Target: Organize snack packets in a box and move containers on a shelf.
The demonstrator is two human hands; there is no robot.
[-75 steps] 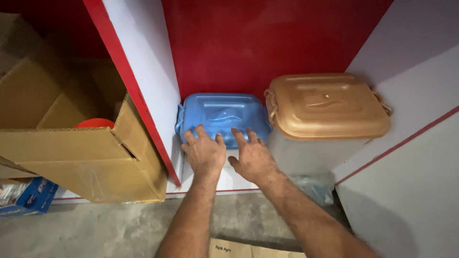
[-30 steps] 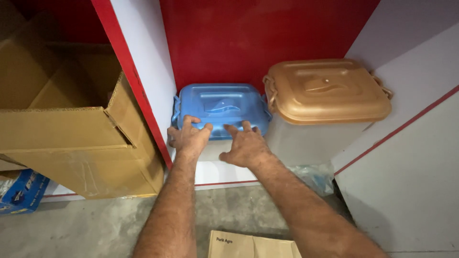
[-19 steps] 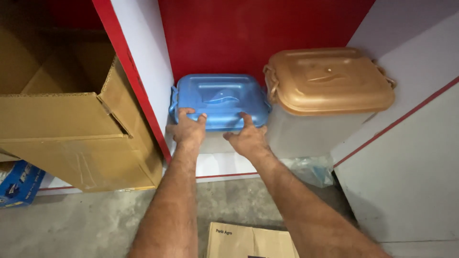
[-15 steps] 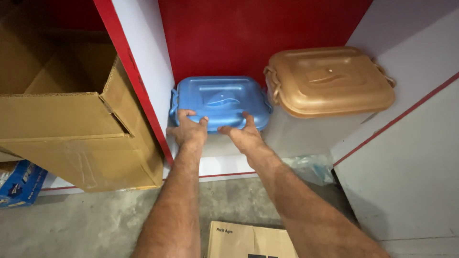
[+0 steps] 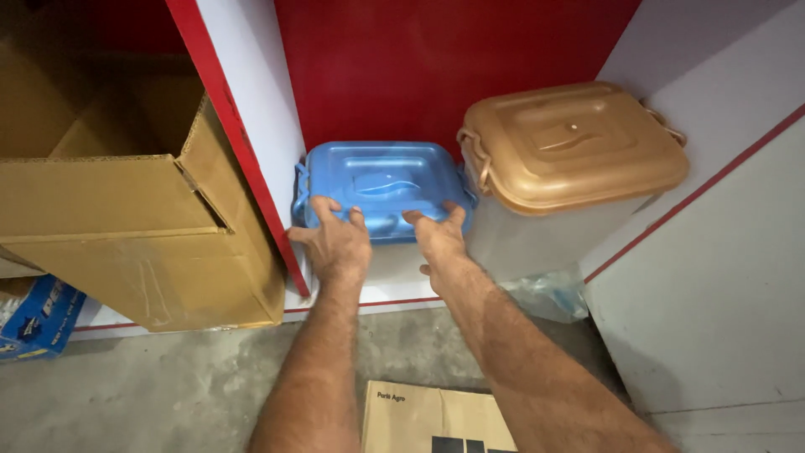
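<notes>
Both hands rest on the near edge of a blue plastic container [image 5: 381, 186] that sits low against the far red wall [image 5: 419, 67], tucked into the corner formed with a white panel edged in red [image 5: 243, 134] on its left. The left hand [image 5: 335, 243] lies on the near left corner of the blue lid, fingers spread over the top and thumb out to the left side. The right hand [image 5: 440, 239] is on the near right edge, fingers curled up over the rim. The two hands are apart, each pressed against the container rather than closed around anything; whether they truly grip the rim cannot be told from this angle.

Just beside the blue container on the right stands a taller clear bin with a tan lid [image 5: 574, 143] (its side latch touches or nearly touches the blue lid). A crumpled clear plastic bag [image 5: 549, 295] lies at that bin's foot. To the left, beyond the white panel, an open cardboard box [image 5: 126, 210] stands, with a blue printed package [image 5: 33, 319] near its lower left corner. On the concrete floor [image 5: 184, 386] close to the person lies a flat brown paper bag [image 5: 436, 415].
</notes>
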